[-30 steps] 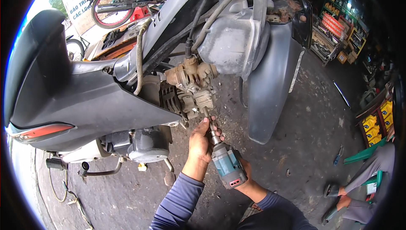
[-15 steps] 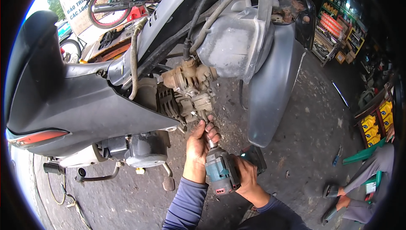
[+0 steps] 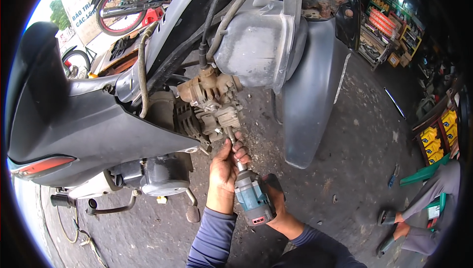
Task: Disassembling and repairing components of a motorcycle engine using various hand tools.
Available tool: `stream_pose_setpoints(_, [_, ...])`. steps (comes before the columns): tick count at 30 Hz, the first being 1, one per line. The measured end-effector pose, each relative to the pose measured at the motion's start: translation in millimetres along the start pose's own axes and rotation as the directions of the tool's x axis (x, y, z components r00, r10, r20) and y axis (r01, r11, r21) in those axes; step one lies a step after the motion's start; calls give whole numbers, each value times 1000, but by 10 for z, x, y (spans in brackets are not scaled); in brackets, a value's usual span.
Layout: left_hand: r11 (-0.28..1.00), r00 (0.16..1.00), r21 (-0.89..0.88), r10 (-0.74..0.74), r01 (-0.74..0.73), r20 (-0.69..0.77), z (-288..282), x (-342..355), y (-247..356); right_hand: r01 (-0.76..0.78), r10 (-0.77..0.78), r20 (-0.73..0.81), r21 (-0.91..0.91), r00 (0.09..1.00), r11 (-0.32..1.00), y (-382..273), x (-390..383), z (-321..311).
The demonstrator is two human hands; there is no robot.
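The teal power driver [image 3: 252, 200] hangs just below the motorcycle's engine [image 3: 212, 118], its shaft [image 3: 241, 166] reaching up to it. The right hand [image 3: 282, 219] has its grip closed around the driver; the left hand's [image 3: 222, 172] grip wraps the shaft. Far right, a reddish-brown rack [image 3: 442, 138] holds yellow packs [image 3: 433, 146] in two compartments.

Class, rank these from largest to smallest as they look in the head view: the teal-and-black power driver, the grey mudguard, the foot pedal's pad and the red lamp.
1. Grey mudguard
2. Power driver
3. Red lamp
4. Pedal pad

This ranks apparent size only; nearness to the camera affects it.
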State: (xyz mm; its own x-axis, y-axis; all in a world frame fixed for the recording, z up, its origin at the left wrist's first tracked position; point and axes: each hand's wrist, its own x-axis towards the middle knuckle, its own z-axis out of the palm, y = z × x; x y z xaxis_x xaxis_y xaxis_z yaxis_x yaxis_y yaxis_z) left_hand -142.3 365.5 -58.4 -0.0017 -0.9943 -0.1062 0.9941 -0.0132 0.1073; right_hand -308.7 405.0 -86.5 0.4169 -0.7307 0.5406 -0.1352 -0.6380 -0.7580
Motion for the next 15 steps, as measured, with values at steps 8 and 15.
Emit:
stream_pose_setpoints(8, [992, 991, -107, -48, 62, 127, -256, 145, -100, -96, 101, 20, -176, 995, 980, -8, -75, -112])
stream_pose_setpoints(15, [904, 928, -216, 349, -370, -130, -606, 991, -75, -86, 88, 14, -112, 996, 990, -33, -46, -41])
